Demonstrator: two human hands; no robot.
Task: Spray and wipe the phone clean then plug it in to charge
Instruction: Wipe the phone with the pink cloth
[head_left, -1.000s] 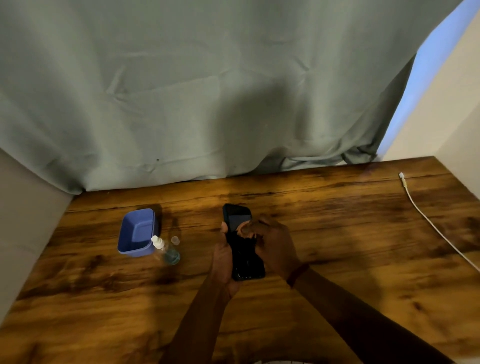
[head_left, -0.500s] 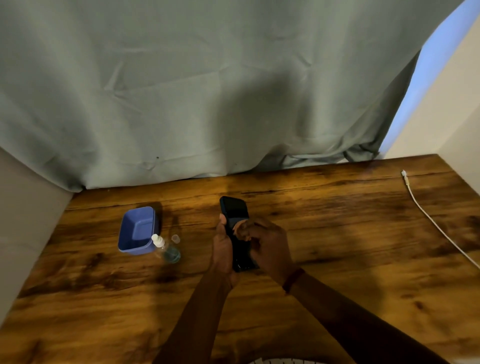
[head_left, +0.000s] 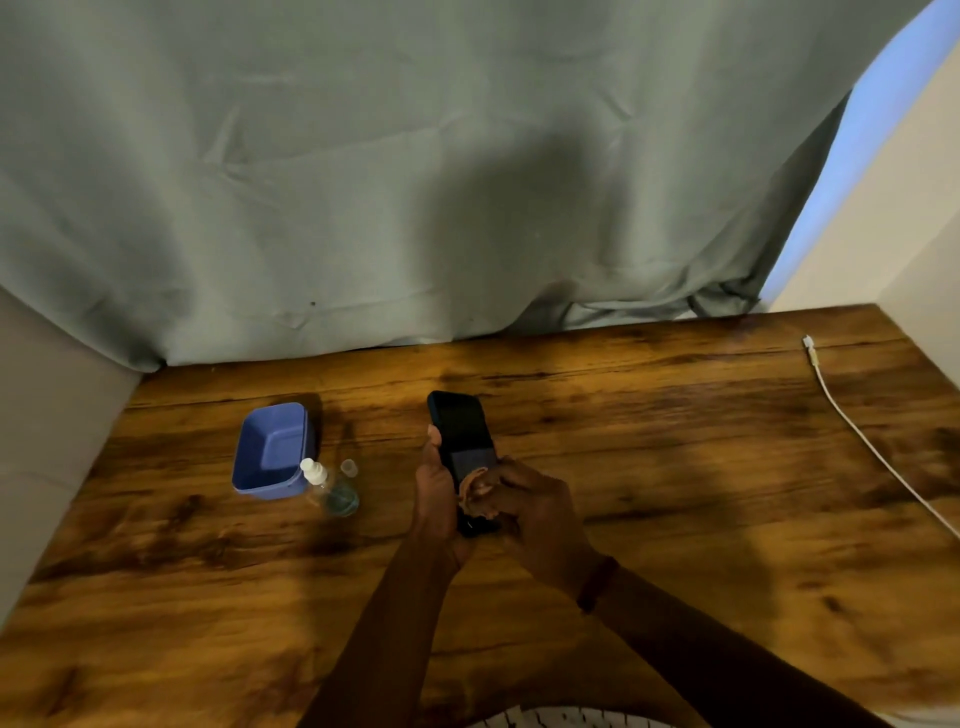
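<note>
A black phone (head_left: 460, 426) is held above the wooden table (head_left: 675, 519), screen up and its top end pointing away from me. My left hand (head_left: 434, 488) grips its left edge and lower back. My right hand (head_left: 535, 512) is closed on a small brownish cloth (head_left: 475, 492), which is pressed on the lower part of the screen. To the left, a clear spray bottle (head_left: 330, 491) with a white nozzle stands on the table, its clear cap (head_left: 349, 467) off beside it. A white charging cable (head_left: 857, 431) lies at the far right, plug end toward the back.
A blue rectangular tub (head_left: 270, 452) sits just left of the spray bottle. A grey-green curtain (head_left: 415, 182) hangs along the table's back edge. Pale walls close in on the left and right sides.
My right hand has slid the cloth down the screen from the upper part to the lower end. The phone's upper screen now shows bare. The left hand's grip holds.
</note>
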